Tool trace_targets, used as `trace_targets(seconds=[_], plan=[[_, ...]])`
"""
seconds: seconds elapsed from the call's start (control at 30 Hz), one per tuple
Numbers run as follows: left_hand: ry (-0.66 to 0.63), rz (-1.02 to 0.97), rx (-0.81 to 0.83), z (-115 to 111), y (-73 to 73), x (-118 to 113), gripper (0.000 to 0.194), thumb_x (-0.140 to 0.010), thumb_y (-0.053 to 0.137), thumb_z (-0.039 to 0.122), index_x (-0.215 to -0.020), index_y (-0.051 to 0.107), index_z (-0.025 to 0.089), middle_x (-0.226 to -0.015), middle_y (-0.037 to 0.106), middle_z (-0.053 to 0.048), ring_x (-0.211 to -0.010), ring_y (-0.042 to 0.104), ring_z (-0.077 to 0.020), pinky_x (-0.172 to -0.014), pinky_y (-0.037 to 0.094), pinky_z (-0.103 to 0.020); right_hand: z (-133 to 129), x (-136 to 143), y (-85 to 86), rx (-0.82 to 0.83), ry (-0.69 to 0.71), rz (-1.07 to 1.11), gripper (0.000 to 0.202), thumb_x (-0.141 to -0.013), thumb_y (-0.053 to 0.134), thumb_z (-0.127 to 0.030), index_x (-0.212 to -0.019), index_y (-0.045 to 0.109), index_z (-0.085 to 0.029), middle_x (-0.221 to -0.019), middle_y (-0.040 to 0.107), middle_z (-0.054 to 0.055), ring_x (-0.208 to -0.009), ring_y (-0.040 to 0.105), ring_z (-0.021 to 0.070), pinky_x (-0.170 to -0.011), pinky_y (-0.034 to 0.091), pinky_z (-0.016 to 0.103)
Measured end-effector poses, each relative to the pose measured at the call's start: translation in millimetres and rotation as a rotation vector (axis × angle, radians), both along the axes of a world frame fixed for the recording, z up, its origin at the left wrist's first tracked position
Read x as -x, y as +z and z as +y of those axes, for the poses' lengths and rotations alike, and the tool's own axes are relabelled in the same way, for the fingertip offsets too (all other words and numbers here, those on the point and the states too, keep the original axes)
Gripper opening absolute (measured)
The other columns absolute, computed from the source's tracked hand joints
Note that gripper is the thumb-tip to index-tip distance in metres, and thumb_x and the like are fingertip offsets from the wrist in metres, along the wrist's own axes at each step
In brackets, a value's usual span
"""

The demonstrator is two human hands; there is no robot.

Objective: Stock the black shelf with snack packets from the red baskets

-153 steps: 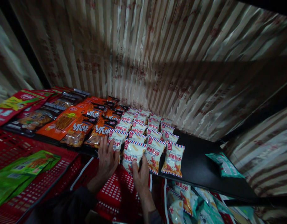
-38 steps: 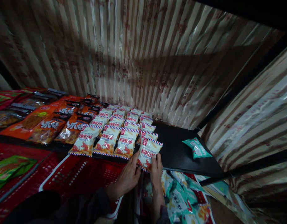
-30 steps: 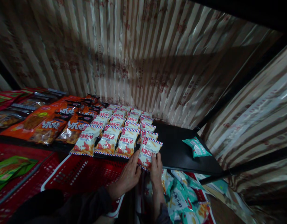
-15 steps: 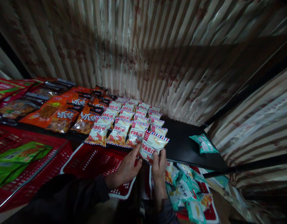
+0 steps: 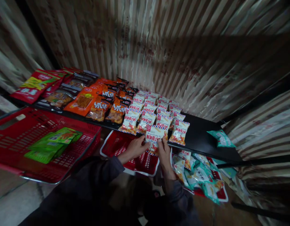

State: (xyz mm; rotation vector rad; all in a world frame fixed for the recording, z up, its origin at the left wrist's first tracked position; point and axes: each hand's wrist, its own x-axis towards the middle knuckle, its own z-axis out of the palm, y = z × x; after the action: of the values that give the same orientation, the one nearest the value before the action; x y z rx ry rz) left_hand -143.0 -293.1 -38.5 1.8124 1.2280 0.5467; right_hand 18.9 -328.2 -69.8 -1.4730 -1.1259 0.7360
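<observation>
Both hands grip a small white snack bag (image 5: 154, 137) with red lettering and a striped top edge, held upright at the shelf's front edge. My left hand (image 5: 136, 148) pinches its lower left side, the fingertips partly hidden. My right hand (image 5: 164, 154) closes on its right side, thumb in front. Behind it, matching white snack bags stand in rows; one front bag (image 5: 129, 121) is at the left end and another front bag (image 5: 179, 131) at the right. The held bag overlaps the front of a row near the middle.
The black shelf (image 5: 198, 133) also carries orange snack packs (image 5: 82, 99), red bags (image 5: 36, 85) and a teal bag (image 5: 221, 138). Below are a red basket (image 5: 10, 138) with green packets (image 5: 54, 142), a smaller red basket (image 5: 116, 142) and another basket (image 5: 222, 195) of mixed bags.
The view has shifted left and back, showing more of the left basket. Both hands and the held snack bag have moved left along the shelf, away from the rightmost row's front.
</observation>
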Motion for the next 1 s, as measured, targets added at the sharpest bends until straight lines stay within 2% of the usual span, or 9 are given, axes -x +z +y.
trace_targets(seconds=[0.07, 0.17, 0.3, 0.4, 0.57, 0.77, 0.9, 1.0], plan=[[-0.030, 0.119, -0.008, -2, 6.2, 7, 0.032, -0.091, 0.047, 0.040, -0.105, 0.061, 0.016, -0.100, 0.072, -0.010, -0.091, 0.068, -0.0248, -0.080, 0.049, -0.032, -6, 10, 2.3, 0.043, -0.042, 0.025, 0.050, -0.085, 0.053, -0.058, -0.111, 0.064, -0.017, -0.115, 0.069, 0.009, -0.105, 0.061, 0.0241, -0.095, 0.045, 0.037], [-0.048, 0.182, 0.004, -11, 11.9, 15, 0.033, -0.092, 0.044, 0.042, -0.105, 0.060, 0.017, -0.104, 0.072, -0.010, -0.096, 0.068, -0.0247, -0.080, 0.047, -0.030, -18, 22, 10.0, 0.100, -0.069, 0.060, 0.050, -0.084, 0.053, -0.059, -0.107, 0.065, -0.016, -0.107, 0.072, 0.009, -0.097, 0.063, 0.0233, -0.088, 0.048, 0.035], [-0.080, 0.166, 0.031, -21, 13.2, 21, 0.034, -0.093, 0.041, 0.044, -0.105, 0.061, 0.019, -0.105, 0.072, -0.009, -0.098, 0.068, -0.0236, -0.077, 0.046, -0.028, -32, 32, 24.8, 0.150, -0.081, 0.036, 0.047, -0.082, 0.055, -0.058, -0.102, 0.067, -0.018, -0.100, 0.074, 0.007, -0.091, 0.065, 0.0223, -0.080, 0.049, 0.032], [-0.072, 0.174, -0.012, -21, 14.2, 25, 0.038, -0.094, 0.040, 0.047, -0.103, 0.063, 0.019, -0.103, 0.073, -0.010, -0.098, 0.068, -0.0254, -0.077, 0.046, -0.029, -38, 40, 33.2, 0.148, -0.091, -0.004, 0.045, -0.082, 0.055, -0.058, -0.099, 0.068, -0.019, -0.098, 0.074, 0.006, -0.089, 0.065, 0.0220, -0.079, 0.049, 0.031], [-0.039, 0.126, -0.019, -16, 18.0, 34, 0.038, -0.094, 0.040, 0.045, -0.102, 0.065, 0.017, -0.101, 0.073, -0.011, -0.095, 0.068, -0.0245, -0.076, 0.046, -0.028, -34, 53, 38.8, 0.146, -0.125, -0.032, 0.048, -0.081, 0.056, -0.060, -0.101, 0.067, -0.017, -0.103, 0.074, 0.008, -0.094, 0.064, 0.0238, -0.084, 0.048, 0.033], [0.038, 0.085, 0.055, -9, 13.6, 41, 0.039, -0.093, 0.041, 0.043, -0.108, 0.064, 0.015, -0.107, 0.072, -0.012, -0.099, 0.067, -0.0252, -0.079, 0.046, -0.029, -19, 61, 32.2, 0.195, -0.069, 0.003, 0.049, -0.079, 0.055, -0.062, -0.101, 0.066, -0.019, -0.107, 0.072, 0.007, -0.098, 0.063, 0.0239, -0.088, 0.047, 0.034], [0.004, 0.147, 0.052, -11, 4.8, 39, 0.041, -0.093, 0.040, 0.043, -0.112, 0.064, 0.015, -0.113, 0.070, -0.013, -0.105, 0.066, -0.0272, -0.086, 0.047, -0.031, -23, 53, 20.0, 0.196, 0.019, 0.028, 0.046, -0.080, 0.057, -0.060, -0.103, 0.067, -0.022, -0.108, 0.071, 0.006, -0.101, 0.063, 0.0231, -0.092, 0.046, 0.034], [-0.073, 0.125, 0.102, -12, -7.3, 36, 0.041, -0.092, 0.042, 0.039, -0.115, 0.064, 0.014, -0.116, 0.070, -0.013, -0.106, 0.065, -0.0265, -0.087, 0.047, -0.031, -32, 41, 7.6, 0.225, 0.075, 0.033, 0.045, -0.081, 0.055, -0.061, -0.101, 0.067, -0.022, -0.106, 0.071, 0.005, -0.099, 0.063, 0.0232, -0.091, 0.046, 0.036]])
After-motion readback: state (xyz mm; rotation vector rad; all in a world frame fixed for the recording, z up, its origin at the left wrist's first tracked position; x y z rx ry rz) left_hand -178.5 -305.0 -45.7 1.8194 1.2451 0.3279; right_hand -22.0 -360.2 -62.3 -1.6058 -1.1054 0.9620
